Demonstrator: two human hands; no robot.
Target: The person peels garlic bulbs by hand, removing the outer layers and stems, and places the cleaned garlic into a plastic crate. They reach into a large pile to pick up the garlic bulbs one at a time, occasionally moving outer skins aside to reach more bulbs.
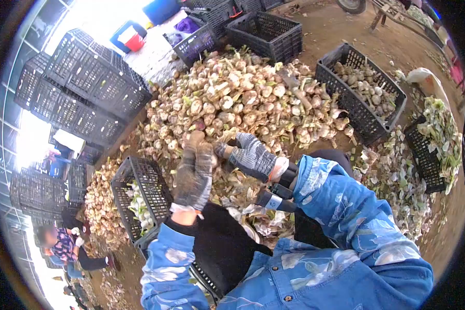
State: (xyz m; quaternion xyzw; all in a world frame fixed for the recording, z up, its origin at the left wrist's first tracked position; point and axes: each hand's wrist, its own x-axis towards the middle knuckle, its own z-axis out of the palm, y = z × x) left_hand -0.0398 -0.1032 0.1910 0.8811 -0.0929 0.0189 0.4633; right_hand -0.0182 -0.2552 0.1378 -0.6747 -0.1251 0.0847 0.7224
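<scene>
My left hand [194,168], in a dirt-stained grey knit glove, is raised at the near edge of a large heap of garlic bulbs [243,98]. Its fingers are pressed together and point at the heap; whatever lies under them is hidden. Close beside it, my right hand [252,157] wears a grey striped glove. Its fingers are curled toward the left hand, closed on something too small and covered to make out. Loose garlic skins [232,188] lie beneath both hands. A black crate [142,199] with white trimmed bulbs [139,206] stands left of my left hand.
At the right are a black crate of garlic [359,93] and a tipped crate [426,155] by scattered peelings. Stacked black crates [82,82] rise at the left. Another black crate [263,33] stands behind the heap. A seated person [70,243] works at lower left.
</scene>
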